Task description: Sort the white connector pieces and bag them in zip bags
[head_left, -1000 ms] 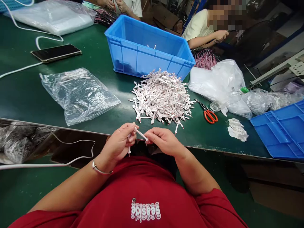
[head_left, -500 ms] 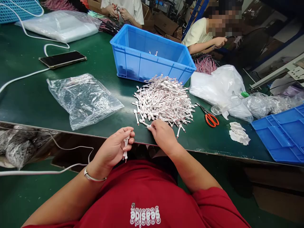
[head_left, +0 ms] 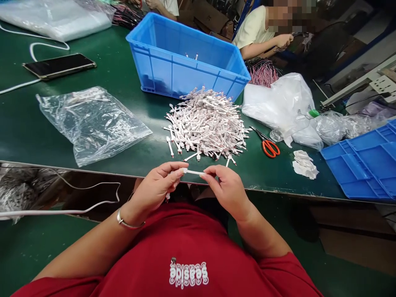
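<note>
As a white strip point(head_left: 193, 172) stretches level over the front edge of the bench point(head_left: 139, 159), the heap lies just ahead

With the left hand point(head_left: 156, 185) at one end and the right hand point(head_left: 227, 190) at the other, the white strip runs left to right, its long axis parallel to the bench's front edge. Both hands grasp it in a tight fingertip pinch, the thumbs and fingers closed on its ends. A small pale tip point(head_left: 167, 196) pokes out below the left hand, but the fingers hide what it belongs to.

A heap of white-and-pink strips point(head_left: 206, 123) sits straight ahead near the front edge, and its nearest pieces lie just beyond the fingertips, slightly closer to the right hand. Nothing stands between the hands and the heap.

Behind the heap, a blue plastic crate point(head_left: 161, 70) holds a few strips. Toward the left edge lie a clear plastic bag point(head_left: 93, 123) of strips and a phone point(head_left: 58, 66). Toward the right are orange-handled scissors point(head_left: 269, 148), white scraps point(head_left: 305, 164) and a blue tray point(head_left: 361, 165). Across the far side, a co-worker's hand point(head_left: 284, 40) works near a bundle of pink wires point(head_left: 262, 74).
</note>
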`<control>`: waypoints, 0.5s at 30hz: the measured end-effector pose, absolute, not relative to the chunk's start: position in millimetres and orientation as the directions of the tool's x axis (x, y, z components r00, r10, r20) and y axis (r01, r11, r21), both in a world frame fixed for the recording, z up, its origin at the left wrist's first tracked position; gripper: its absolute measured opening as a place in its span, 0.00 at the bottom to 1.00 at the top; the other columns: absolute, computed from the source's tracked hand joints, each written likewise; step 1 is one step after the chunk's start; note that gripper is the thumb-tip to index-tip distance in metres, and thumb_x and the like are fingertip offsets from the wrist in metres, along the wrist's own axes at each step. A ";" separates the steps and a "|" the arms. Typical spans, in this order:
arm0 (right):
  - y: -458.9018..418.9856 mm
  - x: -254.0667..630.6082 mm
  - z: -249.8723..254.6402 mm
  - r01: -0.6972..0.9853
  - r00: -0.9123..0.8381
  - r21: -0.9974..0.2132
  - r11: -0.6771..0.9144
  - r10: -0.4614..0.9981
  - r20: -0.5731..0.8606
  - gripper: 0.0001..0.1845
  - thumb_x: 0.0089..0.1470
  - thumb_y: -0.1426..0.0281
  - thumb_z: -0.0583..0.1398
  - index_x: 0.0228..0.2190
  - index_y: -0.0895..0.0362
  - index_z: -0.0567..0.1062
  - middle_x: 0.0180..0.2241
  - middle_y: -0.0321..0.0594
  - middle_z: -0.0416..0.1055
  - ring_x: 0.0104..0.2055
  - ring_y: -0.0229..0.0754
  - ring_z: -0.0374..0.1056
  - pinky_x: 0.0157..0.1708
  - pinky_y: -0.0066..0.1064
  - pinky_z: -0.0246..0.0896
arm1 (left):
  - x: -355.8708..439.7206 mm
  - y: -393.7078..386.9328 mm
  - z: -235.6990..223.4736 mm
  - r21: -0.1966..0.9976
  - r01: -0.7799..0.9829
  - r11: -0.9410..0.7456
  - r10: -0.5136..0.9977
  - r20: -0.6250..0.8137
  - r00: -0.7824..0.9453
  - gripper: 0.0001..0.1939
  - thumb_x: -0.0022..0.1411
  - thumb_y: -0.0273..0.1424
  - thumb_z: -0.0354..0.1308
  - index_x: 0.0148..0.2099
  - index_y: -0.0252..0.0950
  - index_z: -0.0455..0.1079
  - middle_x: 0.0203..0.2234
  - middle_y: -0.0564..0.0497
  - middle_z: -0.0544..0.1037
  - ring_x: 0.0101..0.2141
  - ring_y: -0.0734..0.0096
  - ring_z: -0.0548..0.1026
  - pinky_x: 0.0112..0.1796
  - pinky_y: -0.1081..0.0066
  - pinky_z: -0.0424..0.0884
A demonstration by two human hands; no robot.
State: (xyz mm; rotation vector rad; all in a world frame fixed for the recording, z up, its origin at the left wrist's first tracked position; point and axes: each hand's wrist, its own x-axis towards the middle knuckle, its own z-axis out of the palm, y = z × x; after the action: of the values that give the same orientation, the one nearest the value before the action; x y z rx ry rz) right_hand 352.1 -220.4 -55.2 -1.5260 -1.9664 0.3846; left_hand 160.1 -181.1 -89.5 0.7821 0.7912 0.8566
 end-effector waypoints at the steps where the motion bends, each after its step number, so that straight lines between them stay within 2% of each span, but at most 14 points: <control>1: -219.6 350.3 -55.6 0.754 -0.159 -0.586 0.298 0.947 0.277 0.08 0.60 0.67 0.57 0.31 0.57 0.73 0.29 0.37 0.73 0.32 0.37 0.66 0.35 0.27 0.58 | 159.7 -181.0 -89.5 0.834 -0.350 0.426 0.871 -0.275 0.406 0.15 0.53 0.36 0.66 0.41 0.33 0.73 0.17 0.58 0.61 0.18 0.85 0.56 0.17 0.83 0.50; 5: -215.2 341.5 -59.4 0.704 -0.207 -0.644 0.300 0.954 0.219 0.10 0.61 0.68 0.54 0.29 0.57 0.71 0.27 0.37 0.72 0.30 0.36 0.65 0.34 0.26 0.57 | 159.6 -180.7 -88.6 0.795 -0.421 0.437 0.887 -0.305 0.346 0.13 0.51 0.38 0.67 0.31 0.32 0.71 0.16 0.57 0.62 0.17 0.85 0.56 0.17 0.82 0.48; 9: -214.8 327.9 -65.0 0.664 -0.199 -0.712 0.227 0.972 0.124 0.11 0.61 0.68 0.52 0.28 0.57 0.68 0.27 0.36 0.69 0.29 0.35 0.63 0.32 0.26 0.57 | 160.4 -182.3 -86.9 0.784 -0.444 0.434 0.896 -0.324 0.303 0.17 0.48 0.40 0.67 0.34 0.32 0.74 0.20 0.56 0.64 0.18 0.85 0.58 0.17 0.81 0.49; 12: -216.4 319.0 -66.4 0.633 -0.257 -0.747 0.202 0.965 0.043 0.12 0.62 0.67 0.50 0.28 0.57 0.66 0.26 0.35 0.67 0.28 0.34 0.61 0.32 0.26 0.56 | 155.9 -185.4 -87.8 0.826 -0.409 0.388 0.917 -0.303 0.258 0.17 0.50 0.43 0.65 0.33 0.33 0.73 0.18 0.57 0.62 0.17 0.84 0.57 0.17 0.81 0.50; 15: -215.6 317.0 -63.0 0.650 -0.384 -0.714 0.262 0.923 -0.012 0.12 0.62 0.68 0.50 0.27 0.57 0.66 0.26 0.35 0.66 0.28 0.34 0.60 0.31 0.26 0.55 | 145.6 -188.4 -92.1 0.893 -0.288 0.347 0.927 -0.280 0.250 0.17 0.55 0.45 0.61 0.30 0.33 0.72 0.14 0.58 0.58 0.16 0.83 0.54 0.17 0.80 0.49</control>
State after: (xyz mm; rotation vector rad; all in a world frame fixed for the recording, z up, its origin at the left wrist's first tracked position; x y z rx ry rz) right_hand 317.0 -215.6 -63.0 -1.4272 -2.1292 0.9035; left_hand 145.6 -188.4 -92.1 0.8260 0.9612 0.9690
